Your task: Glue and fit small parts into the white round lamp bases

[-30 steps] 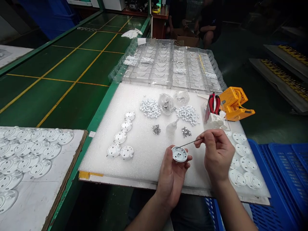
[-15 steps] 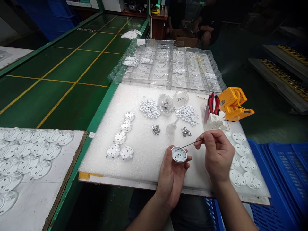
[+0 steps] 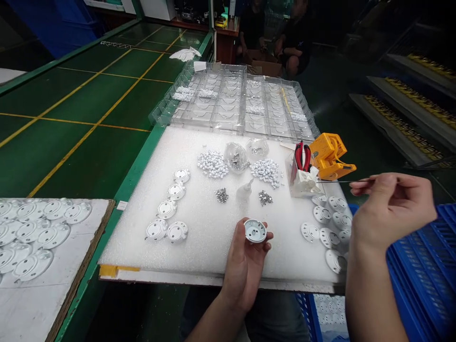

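Round white shallow housing (image 3: 255, 231), hollow face up, small holes inside, cradled in left hand (image 3: 245, 268); thin metal pick (image 3: 335, 181) lying level, pinched in right hand (image 3: 390, 209), well apart.

Live from head height: just one camera, tilted forward and down, sitting close behind the left hand (image 3: 244, 268) and looking out past it.

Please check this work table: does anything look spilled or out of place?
Most things look orderly. A few small white pieces lie apart from their main pile on the white foam sheet, as if spilled. A crumpled white cloth also sits alone on the green bench mat, away from the parts.
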Demonstrator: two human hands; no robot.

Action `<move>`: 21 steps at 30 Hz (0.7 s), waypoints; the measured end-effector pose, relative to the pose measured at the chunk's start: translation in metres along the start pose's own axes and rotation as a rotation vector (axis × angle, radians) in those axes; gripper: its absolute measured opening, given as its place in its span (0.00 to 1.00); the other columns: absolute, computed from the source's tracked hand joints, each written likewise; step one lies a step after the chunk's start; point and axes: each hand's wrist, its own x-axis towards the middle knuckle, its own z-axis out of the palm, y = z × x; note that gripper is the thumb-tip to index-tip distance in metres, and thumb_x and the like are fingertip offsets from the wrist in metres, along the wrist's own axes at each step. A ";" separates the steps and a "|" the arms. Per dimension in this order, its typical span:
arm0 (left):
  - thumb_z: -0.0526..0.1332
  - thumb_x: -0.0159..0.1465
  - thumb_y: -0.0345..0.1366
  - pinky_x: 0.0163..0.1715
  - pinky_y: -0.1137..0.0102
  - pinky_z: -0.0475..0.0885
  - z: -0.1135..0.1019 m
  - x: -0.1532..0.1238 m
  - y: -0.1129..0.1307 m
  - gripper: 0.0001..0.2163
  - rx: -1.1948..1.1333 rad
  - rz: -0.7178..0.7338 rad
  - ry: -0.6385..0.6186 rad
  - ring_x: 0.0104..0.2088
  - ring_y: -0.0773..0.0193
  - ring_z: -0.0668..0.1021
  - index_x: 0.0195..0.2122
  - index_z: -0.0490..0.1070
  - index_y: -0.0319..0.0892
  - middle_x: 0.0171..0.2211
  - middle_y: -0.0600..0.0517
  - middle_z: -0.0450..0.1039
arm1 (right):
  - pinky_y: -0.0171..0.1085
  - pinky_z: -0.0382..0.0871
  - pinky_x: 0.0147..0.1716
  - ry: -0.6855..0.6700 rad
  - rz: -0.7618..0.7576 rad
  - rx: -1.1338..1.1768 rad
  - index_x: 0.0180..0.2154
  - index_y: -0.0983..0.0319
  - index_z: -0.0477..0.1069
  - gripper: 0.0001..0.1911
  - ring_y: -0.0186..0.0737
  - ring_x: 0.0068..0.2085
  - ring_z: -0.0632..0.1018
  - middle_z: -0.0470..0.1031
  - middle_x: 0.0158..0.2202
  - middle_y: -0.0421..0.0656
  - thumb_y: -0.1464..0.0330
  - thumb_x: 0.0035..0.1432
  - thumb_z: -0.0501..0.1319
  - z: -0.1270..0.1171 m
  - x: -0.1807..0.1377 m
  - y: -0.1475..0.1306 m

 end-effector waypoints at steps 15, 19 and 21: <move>0.82 0.43 0.49 0.33 0.72 0.73 -0.001 -0.003 0.001 0.29 -0.007 -0.027 -0.001 0.32 0.63 0.84 0.41 0.74 0.42 0.35 0.49 0.83 | 0.36 0.66 0.30 -0.891 -0.440 -0.326 0.39 0.61 0.79 0.08 0.36 0.29 0.75 0.78 0.34 0.43 0.68 0.68 0.61 0.060 -0.014 -0.033; 0.82 0.44 0.49 0.33 0.72 0.73 -0.004 -0.001 0.000 0.29 -0.014 -0.024 -0.009 0.32 0.62 0.84 0.42 0.74 0.42 0.36 0.49 0.83 | 0.38 0.62 0.30 -1.086 -0.475 -0.579 0.42 0.60 0.80 0.11 0.41 0.39 0.78 0.79 0.42 0.46 0.68 0.69 0.58 0.101 -0.009 -0.021; 0.82 0.44 0.49 0.33 0.72 0.72 -0.005 0.000 0.000 0.29 -0.018 -0.022 -0.016 0.32 0.62 0.84 0.43 0.73 0.42 0.36 0.49 0.83 | 0.38 0.58 0.29 -1.176 -0.471 -0.719 0.43 0.59 0.80 0.10 0.44 0.43 0.78 0.79 0.45 0.46 0.68 0.68 0.59 0.114 -0.008 -0.018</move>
